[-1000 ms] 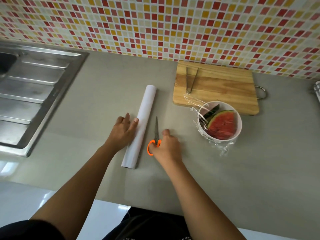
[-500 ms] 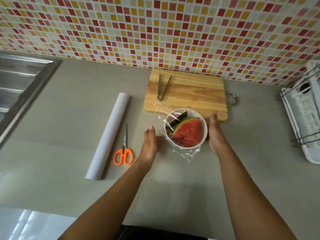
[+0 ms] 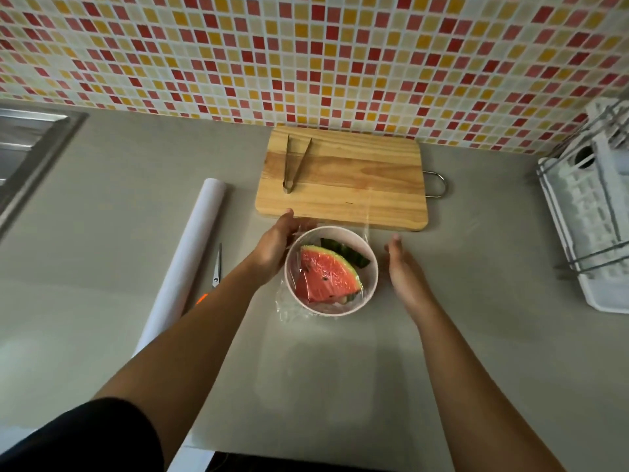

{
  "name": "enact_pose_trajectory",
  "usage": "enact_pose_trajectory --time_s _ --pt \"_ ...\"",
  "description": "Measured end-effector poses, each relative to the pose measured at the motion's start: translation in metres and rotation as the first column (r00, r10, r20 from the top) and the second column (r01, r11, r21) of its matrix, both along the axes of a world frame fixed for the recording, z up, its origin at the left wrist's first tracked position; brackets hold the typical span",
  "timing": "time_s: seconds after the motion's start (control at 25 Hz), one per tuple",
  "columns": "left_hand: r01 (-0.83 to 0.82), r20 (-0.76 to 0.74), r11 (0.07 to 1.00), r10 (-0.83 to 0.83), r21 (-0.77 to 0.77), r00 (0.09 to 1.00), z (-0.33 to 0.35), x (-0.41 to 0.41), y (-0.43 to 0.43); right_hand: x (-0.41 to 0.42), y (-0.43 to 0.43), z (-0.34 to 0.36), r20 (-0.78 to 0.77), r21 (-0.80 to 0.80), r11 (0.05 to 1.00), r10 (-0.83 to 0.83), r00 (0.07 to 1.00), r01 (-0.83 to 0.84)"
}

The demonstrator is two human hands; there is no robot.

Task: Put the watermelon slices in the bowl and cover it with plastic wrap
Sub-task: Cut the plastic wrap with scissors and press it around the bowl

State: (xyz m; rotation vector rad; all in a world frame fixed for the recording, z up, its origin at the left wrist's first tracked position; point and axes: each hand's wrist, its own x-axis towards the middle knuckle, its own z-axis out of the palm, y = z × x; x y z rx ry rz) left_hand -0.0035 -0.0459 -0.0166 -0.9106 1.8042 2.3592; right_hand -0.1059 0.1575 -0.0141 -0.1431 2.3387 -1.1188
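1 bowl [image 3: 375, 270], 2 watermelon slices [image 3: 326, 279], 1 roll [image 3: 190, 264], 1 scissors [image 3: 216, 267], 1 tongs [image 3: 296, 165], 1 board [image 3: 357, 178]

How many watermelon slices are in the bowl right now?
2 visible: a red wedge facing up in the bowl, and a dark rind edge behind it. Others may hide underneath.
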Motion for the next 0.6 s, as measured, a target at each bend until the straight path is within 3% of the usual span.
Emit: enact_pose_trajectory --time_s 0.16,0.36,0.44,0.52,0.6 --pt "0.056 0.004 0.998 -0.056 -0.041 0.998 -0.009 -0.004 -0.004 -0.032 -0.038 -0.001 0.294 -0.213 0.968 0.196 0.936 -0.136" --pt "0.000 -0.099 0.994 -0.010 -0.106 0.995 -0.014 0.006 -0.009 -0.043 -0.046 -0.015 0.280 -0.320 0.939 -0.033 0.960 0.125" --pt "-0.117 -0.056 0.966 0.107 -0.232 0.993 -0.010 0.007 -0.012 -0.046 -0.043 -0.021 0.300 -0.388 0.908 -0.038 0.953 0.159" --pt "-0.170 -0.030 0.846 0.180 -0.506 0.983 -0.009 0.007 -0.017 -0.047 -0.042 -0.024 0.253 -0.357 0.925 -0.042 0.967 0.133" --pt "-0.083 0.055 0.631 0.197 -0.771 0.979 -0.010 0.010 -0.024 -0.046 -0.044 -0.024 0.202 -0.305 0.947 -0.044 0.978 0.106"
